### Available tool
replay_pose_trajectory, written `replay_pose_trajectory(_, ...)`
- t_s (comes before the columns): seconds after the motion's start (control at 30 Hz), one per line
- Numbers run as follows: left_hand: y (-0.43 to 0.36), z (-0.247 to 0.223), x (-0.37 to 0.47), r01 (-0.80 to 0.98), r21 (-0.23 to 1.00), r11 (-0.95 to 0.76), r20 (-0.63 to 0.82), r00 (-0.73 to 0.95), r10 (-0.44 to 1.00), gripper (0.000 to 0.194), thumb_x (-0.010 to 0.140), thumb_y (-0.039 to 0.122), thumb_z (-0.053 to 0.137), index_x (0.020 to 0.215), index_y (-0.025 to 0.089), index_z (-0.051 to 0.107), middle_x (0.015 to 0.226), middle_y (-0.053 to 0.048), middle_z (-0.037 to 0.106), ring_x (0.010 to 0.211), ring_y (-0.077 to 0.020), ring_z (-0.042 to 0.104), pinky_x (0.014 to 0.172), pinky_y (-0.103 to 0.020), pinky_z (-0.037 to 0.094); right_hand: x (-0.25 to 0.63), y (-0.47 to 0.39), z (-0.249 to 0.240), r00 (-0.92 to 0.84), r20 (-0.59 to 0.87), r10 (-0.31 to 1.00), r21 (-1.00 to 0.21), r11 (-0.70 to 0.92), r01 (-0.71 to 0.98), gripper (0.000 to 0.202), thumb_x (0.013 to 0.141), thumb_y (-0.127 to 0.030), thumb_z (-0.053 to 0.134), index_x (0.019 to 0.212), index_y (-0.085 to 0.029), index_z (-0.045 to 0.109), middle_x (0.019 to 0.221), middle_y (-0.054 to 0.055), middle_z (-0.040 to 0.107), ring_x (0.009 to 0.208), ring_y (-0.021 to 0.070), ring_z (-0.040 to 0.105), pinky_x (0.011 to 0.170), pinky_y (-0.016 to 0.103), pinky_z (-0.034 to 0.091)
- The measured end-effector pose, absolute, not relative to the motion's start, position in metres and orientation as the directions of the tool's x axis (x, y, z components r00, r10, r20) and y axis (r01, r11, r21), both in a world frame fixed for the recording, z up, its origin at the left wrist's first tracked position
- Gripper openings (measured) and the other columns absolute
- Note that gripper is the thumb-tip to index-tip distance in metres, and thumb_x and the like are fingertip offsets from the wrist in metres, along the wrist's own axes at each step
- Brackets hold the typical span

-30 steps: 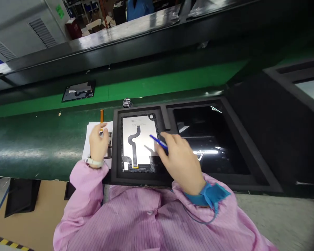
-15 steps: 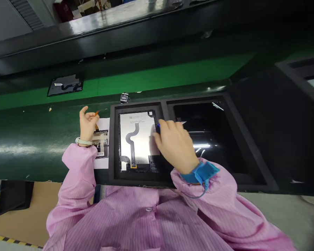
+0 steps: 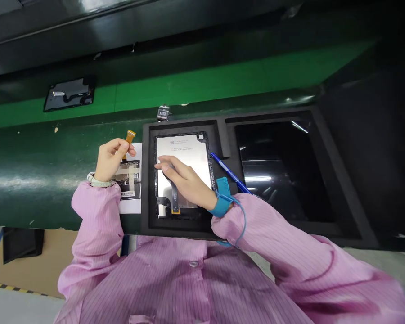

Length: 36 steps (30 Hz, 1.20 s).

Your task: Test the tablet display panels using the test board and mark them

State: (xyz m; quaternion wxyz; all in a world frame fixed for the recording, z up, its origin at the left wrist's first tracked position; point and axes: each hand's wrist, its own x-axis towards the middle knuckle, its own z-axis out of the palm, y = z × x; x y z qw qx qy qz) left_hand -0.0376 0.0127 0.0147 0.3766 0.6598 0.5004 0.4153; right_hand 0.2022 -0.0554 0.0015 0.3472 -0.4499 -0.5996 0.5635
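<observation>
Between thumb and fingers, my left hand pinches an orange flex cable over a small black-framed part lying on white paper. My right hand reaches over the silver-backed display panel, fingers extended and somewhat apart, holding nothing visible. The panel rests in the left recess of a black foam tray, with a dark ribbon along its back, partly hidden by my right hand. A blue pen lies diagonally across the tray divider, its lower end near my right sleeve.
A glossy black screen fills the tray's right recess. Behind the tray stands a small metal counter. Another panel lies on the green surface at back left. Black trays sit below the bench edge.
My right hand has let go of the blue pen and moved left over the silver panel. My left hand still holds the orange cable, now raised with its end more visible. The view has shifted.
</observation>
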Motion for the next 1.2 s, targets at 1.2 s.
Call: replay_pose_trajectory(1.2, -0.008, 0.032, -0.008, 0.64, 0.657, -0.397, -0.048, 0.562, 0.826, 0.022, 0.086, 0.032, 0.057, 0.069, 0.023, 0.068, 0.069, 0.0, 0.061, 0.084, -0.0224, 0.057, 0.107, -0.048, 0.033, 0.201, -0.038, -0.013, -0.531, 0.193, 0.825, -0.803, 0.444, 0.398, 0.021, 0.1, -0.026, 0.039, 0.084, -0.021, 0.05, 0.105, 0.008, 0.063, 0.101, 0.0225, 0.051, 0.096, 0.043, 0.041)
